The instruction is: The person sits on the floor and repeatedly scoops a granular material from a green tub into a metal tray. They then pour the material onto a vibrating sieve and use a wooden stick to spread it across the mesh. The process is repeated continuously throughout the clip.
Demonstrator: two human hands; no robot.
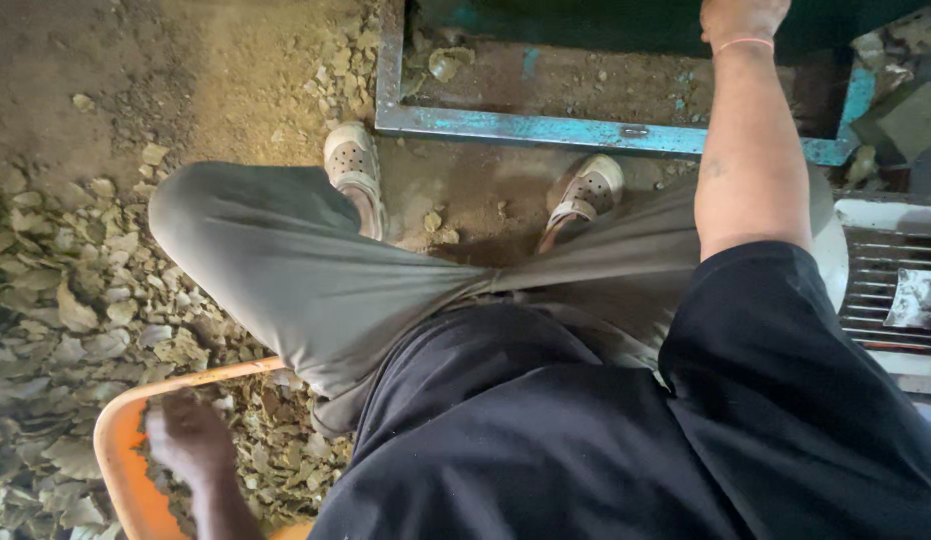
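Left hand grasping dried leaves in orange tub, right hand grip unclear

Single head-mounted view, aimed steeply down from close above the lap, with feet far, orange tub near left, metal frame farthest.

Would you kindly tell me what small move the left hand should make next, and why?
Probably close the fingers and lift a handful: the left hand, blurred, lies among the dry crushed leaves filling the orange plastic basin, while the right hand reaches towards the teal metal frame.
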